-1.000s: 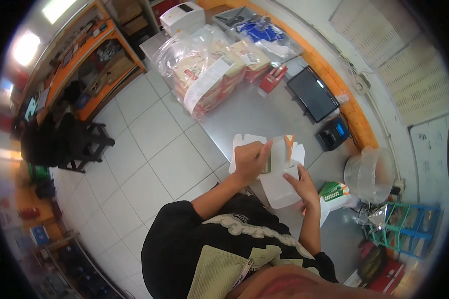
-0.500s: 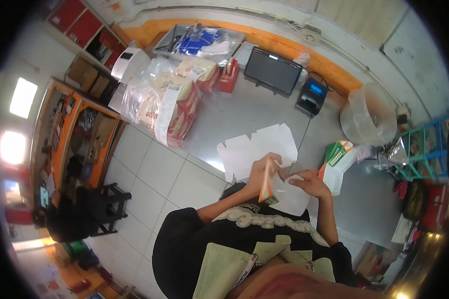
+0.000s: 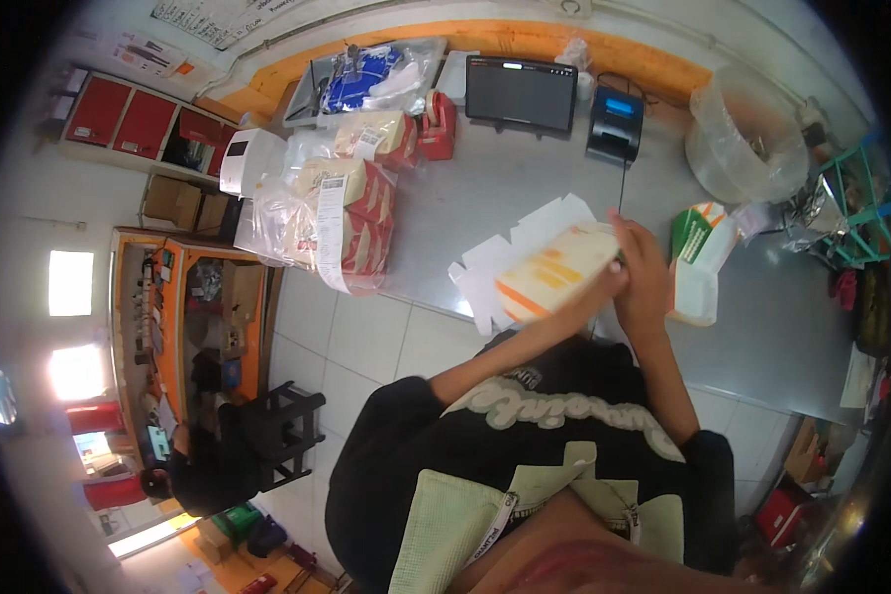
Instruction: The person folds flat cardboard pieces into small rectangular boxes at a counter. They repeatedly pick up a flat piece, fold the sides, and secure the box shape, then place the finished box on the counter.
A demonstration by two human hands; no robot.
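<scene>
Now the orange-and-white cardboard carton [image 3: 554, 272] has turned printed-face-up, seemingly folded, left hand [image 3: 613, 278] and right hand [image 3: 645, 262] at its right end, each grip's closure too blurred to tell.

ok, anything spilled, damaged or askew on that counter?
Nothing visibly spilled. One oddity: the plastic-wrapped bundle sits right at the front edge of the counter, maybe overhanging. The held carton is too blurred to judge for damage.

Shines brightly, burning out white at two panels [image 3: 71, 289] far left of the counter [image 3: 525, 183]. Blurs the carton [image 3: 554, 272] over the counter. Bends and blackens at the edges, beyond the counter.
</scene>
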